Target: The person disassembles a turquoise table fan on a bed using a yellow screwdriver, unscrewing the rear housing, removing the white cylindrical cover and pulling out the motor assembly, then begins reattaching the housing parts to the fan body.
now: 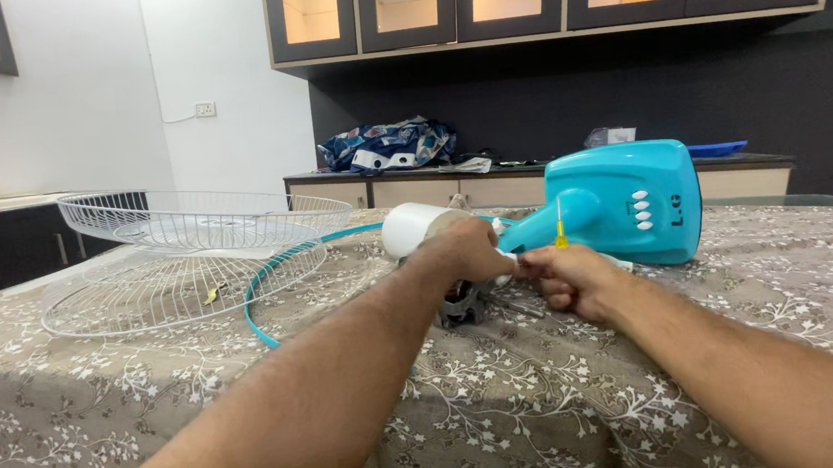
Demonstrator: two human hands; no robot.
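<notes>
Head cam: left hand [465, 250] clasps fan motor [463, 302]; right hand [571, 281] grips yellow screwdriver [560, 234].

Both forearms bare all the way up, no sleeves, left hand [466, 250] and right hand [569, 281] ungloved, no rings showing.

2 forearms extended; left hand [463, 250] curled, right hand [569, 281] fisted.

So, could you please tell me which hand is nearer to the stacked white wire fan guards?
Left. The left hand rests on the motor, right of the stacked white wire fan guards; the right hand lies farther right, holding a yellow screwdriver.
</notes>
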